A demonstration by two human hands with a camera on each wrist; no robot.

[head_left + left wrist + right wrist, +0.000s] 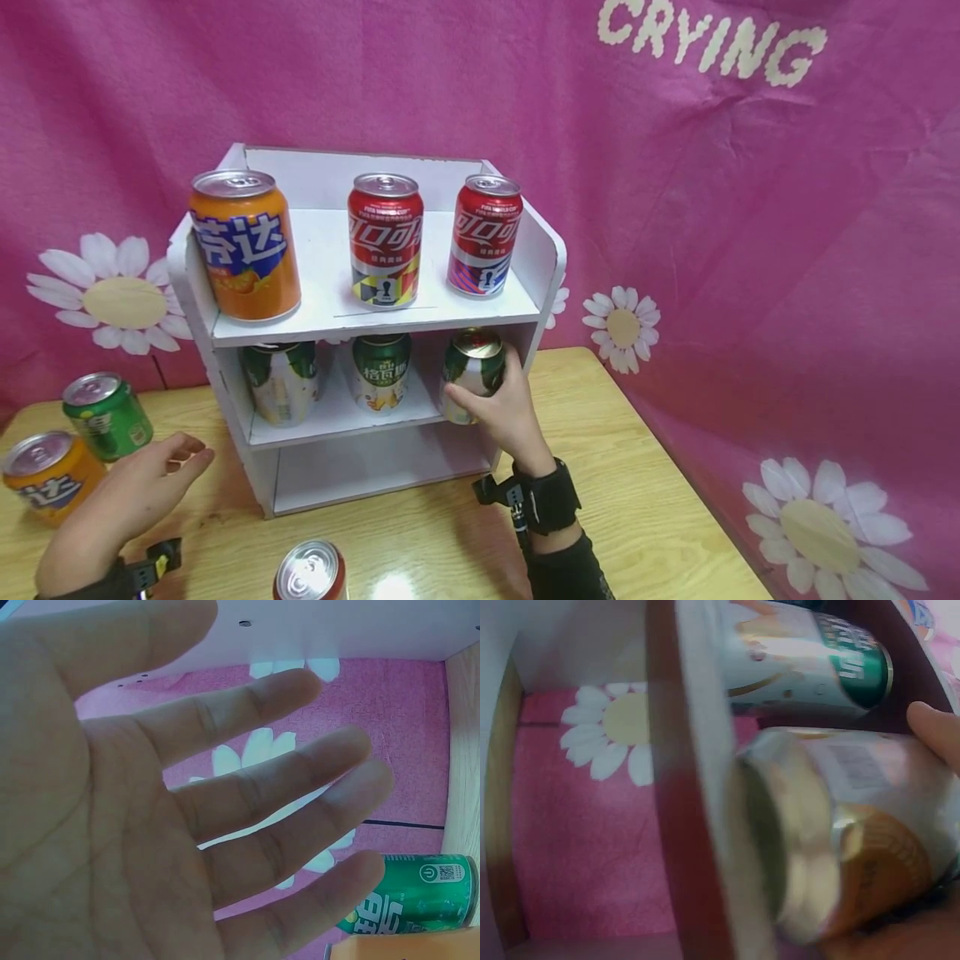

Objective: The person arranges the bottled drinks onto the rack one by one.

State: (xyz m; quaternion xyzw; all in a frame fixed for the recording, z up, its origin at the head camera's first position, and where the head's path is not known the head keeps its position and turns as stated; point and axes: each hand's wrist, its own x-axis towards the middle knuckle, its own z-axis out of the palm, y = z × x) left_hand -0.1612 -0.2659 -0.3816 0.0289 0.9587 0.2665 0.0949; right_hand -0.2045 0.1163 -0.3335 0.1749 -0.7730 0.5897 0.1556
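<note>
My right hand grips a green-and-white drink can at the right end of the rack's middle shelf. In the right wrist view this can's gold bottom rim shows beside the shelf edge; whether it touches the shelf I cannot tell. Two similar cans, a middle one and a left one, stand on that shelf. My left hand holds nothing, its fingers spread in the left wrist view. Nearest to it are an orange can and a green can on the table.
The white rack bears a large orange can and two red cola cans on top. Another red-sided can stands at the table's front. A pink cloth with daisies hangs behind and at right.
</note>
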